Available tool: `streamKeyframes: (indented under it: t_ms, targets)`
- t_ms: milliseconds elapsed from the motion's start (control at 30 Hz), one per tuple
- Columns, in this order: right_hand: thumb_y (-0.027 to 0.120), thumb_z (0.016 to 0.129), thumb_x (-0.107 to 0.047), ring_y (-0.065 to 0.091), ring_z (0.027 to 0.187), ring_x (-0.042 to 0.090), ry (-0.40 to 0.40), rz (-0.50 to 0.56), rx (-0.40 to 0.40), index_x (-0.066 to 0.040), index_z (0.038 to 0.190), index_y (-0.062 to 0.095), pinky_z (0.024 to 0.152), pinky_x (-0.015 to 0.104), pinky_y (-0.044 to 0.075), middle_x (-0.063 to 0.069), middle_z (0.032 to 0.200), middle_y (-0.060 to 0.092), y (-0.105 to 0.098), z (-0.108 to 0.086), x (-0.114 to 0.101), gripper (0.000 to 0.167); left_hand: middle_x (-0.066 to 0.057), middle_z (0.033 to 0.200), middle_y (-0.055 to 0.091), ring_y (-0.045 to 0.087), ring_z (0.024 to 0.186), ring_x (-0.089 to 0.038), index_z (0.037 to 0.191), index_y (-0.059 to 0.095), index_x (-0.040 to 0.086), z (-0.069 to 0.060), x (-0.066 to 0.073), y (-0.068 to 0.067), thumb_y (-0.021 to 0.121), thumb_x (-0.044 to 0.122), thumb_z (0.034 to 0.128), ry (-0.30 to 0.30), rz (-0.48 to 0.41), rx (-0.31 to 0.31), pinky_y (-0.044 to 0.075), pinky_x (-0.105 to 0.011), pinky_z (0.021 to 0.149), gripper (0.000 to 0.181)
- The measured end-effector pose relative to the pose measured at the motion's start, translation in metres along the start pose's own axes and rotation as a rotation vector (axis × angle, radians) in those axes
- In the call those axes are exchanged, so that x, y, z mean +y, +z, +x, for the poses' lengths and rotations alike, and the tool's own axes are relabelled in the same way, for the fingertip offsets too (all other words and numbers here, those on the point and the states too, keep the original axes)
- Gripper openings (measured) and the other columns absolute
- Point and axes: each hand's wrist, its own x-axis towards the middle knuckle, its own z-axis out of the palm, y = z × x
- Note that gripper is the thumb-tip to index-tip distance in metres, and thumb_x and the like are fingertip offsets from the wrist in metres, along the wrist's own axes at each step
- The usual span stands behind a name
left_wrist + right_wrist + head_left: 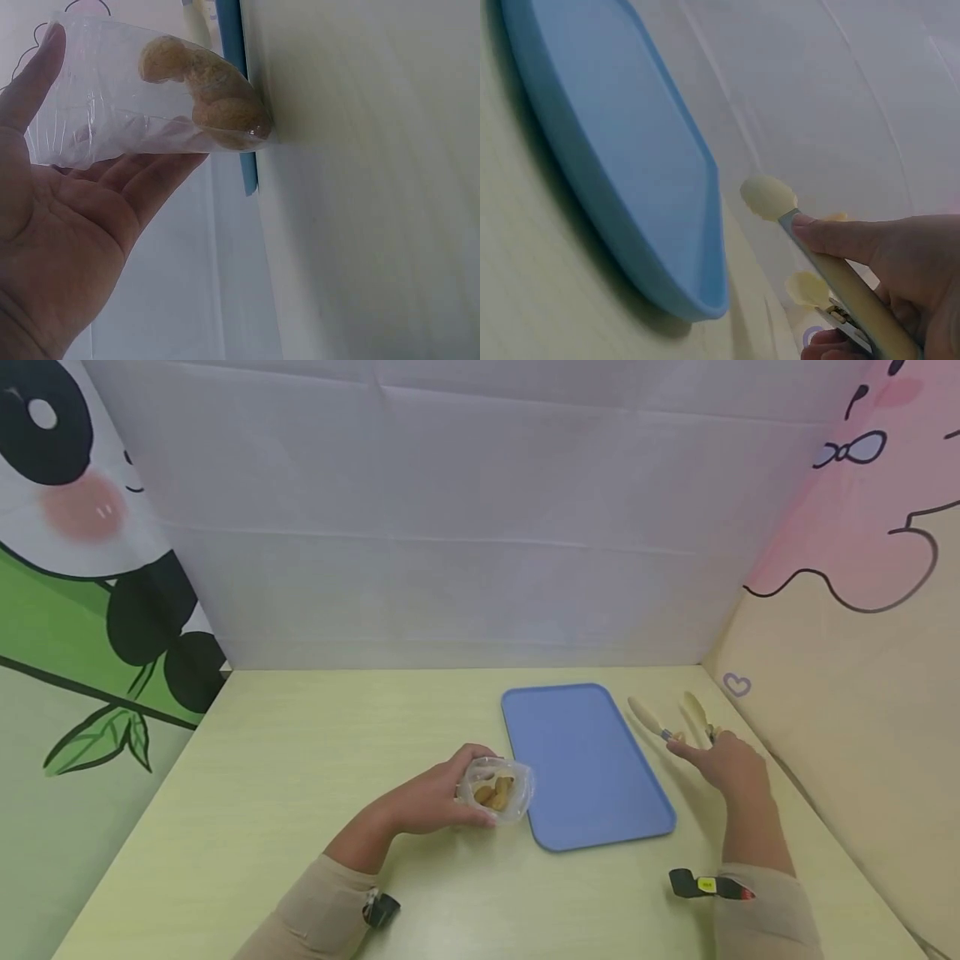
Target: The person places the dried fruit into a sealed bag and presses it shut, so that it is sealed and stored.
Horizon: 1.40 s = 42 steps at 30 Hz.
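Note:
My left hand (438, 795) grips a clear plastic cup (521, 795), fingers and thumb around its sides. Several peanuts in their shells (225, 112) lie at the cup's bottom. The cup overlaps the left edge of a blue tray (585, 760) in the head view; whether it touches the table is unclear. To the right of the tray, my right hand (733, 768) holds a pair of tongs (847, 281) with cream, spoon-shaped tips and metal parts. The two tips are spread apart and point toward the back wall, with nothing between them.
The pale table (330, 718) ends at a white sheet (450, 527) at the back. A cream and pink wall (840, 693) rises close to my right hand. On the left stands a panel painted with a cartoon (97, 610).

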Motion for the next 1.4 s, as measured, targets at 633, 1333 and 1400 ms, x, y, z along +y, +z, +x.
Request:
streamKeyframes:
  t_ms: [633, 1333, 1400]
  targets:
    - [0.055, 0.076, -0.081, 0.054, 0.070, 0.028, 0.056, -0.040, -0.166, 0.017, 0.109, 0.054, 0.056, 0.037, 0.042, 0.020, 0.086, 0.061, 0.016, -0.003, 0.004, 0.103, -0.007, 0.128, 0.056, 0.057, 0.104, -0.023, 0.137, 0.033, 0.031, 0.000, 0.004, 0.001, 0.081, 0.044, 0.0775, 0.002, -0.004, -0.003, 0.043, -0.038, 0.089, 0.078]
    - [0.056, 0.100, -0.032, 0.056, 0.107, 0.022, -0.753, 0.242, 0.138, -0.012, 0.134, 0.053, 0.083, 0.043, 0.049, 0.005, 0.129, 0.054, -0.043, -0.073, -0.106, 0.040, -0.012, 0.139, 0.046, 0.053, 0.122, -0.039, 0.138, 0.033, 0.023, -0.001, 0.002, -0.009, 0.078, 0.019, 0.0845, 0.129, -0.380, -0.097, 0.053, -0.039, 0.089, 0.070]
    - [0.058, 0.100, -0.024, 0.057, 0.108, 0.016, -0.906, 0.256, 0.113, -0.017, 0.134, 0.055, 0.084, 0.039, 0.051, 0.000, 0.129, 0.055, -0.038, -0.086, -0.128, 0.035, -0.015, 0.145, 0.041, 0.047, 0.128, -0.046, 0.140, 0.030, 0.018, -0.003, 0.003, -0.010, 0.073, 0.009, 0.0875, 0.192, -0.484, -0.147, 0.054, -0.042, 0.088, 0.069]
